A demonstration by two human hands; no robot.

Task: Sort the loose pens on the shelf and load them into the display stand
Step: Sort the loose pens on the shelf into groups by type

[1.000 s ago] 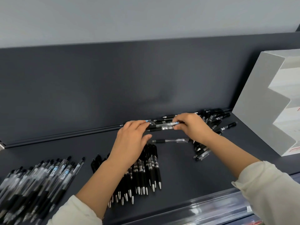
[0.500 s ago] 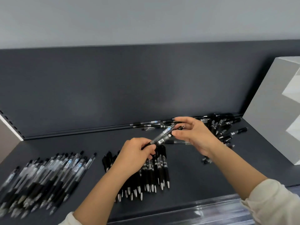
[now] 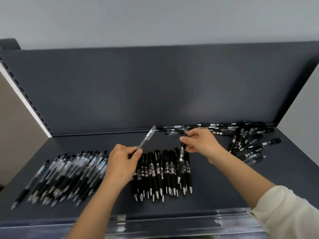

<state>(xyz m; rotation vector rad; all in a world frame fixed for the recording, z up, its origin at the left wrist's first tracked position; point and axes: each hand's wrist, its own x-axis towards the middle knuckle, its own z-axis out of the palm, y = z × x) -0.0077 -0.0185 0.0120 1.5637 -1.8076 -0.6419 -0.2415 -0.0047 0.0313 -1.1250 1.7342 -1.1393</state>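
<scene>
Two pens are in the air above a dark shelf. The left hand pinches a clear-barrelled pen by its lower end, the pen slanting up toward one o'clock; the right hand pinches a black pen near its top, thumb and fingertips curled on it, tip hanging toward six o'clock just over the row of black pens at the shelf's centre. At nine o'clock lies a fanned group of clear pens, tips toward the front edge; at two o'clock, along the back wall, an unsorted heap lies crossed every way. A pale slanted panel at three o'clock may be the display stand; too little shows to be sure. This looks like the sorting step, with loading not yet begun; the next move would seem to call for laying the black pen parallel to its row and carrying the clear one across to nine o'clock, without nudging the neat rows.
</scene>
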